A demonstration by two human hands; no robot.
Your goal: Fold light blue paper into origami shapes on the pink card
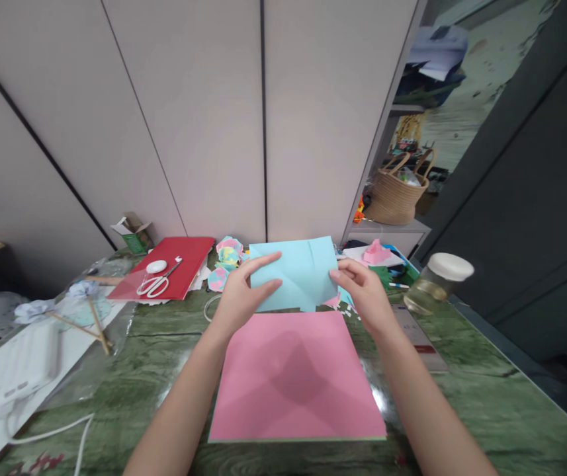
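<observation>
A light blue sheet of paper (299,271), creased with folds, is held up above the table by both hands. My left hand (241,296) pinches its left edge, thumb and fingers closed on the paper. My right hand (362,291) grips its right edge the same way. Below them a pink square sheet (296,377) lies flat on the green marble table (466,403), with my hands' shadow on it.
White scissors (157,283) and a white oval object (156,266) lie on a red sheet (184,261) at back left. Folded paper pieces (226,256), a glass jar with white lid (435,283), a woven basket (397,193), a small box (133,233) and a white cable (65,430) surround the work area.
</observation>
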